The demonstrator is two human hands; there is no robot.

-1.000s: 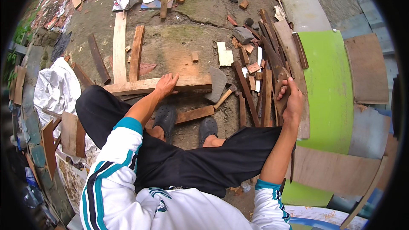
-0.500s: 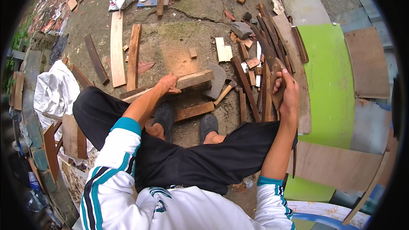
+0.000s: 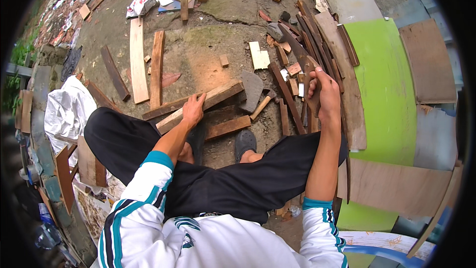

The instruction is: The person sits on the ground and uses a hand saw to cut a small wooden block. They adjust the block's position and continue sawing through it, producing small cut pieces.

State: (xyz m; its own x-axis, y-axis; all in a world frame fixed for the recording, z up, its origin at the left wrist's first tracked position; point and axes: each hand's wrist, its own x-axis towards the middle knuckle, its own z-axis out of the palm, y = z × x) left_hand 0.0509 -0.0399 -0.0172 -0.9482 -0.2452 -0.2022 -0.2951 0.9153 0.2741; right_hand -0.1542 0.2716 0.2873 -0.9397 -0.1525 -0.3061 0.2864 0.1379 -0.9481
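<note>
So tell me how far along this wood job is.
Done: nothing looks joined or cut. In hand: the left hand rests on a thick wooden beam by the feet; the right hand grasps a dark strip. Left: loose planks and offcuts lie scattered.

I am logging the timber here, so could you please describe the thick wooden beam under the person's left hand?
The thick wooden beam is a long squared length of pale, rough-sawn timber with a darker worn side. It lies slanted on the dirt ground, its far end raised toward the upper right beside a grey stone slab. The left hand rests on its middle; a darker plank lies against it.
</note>
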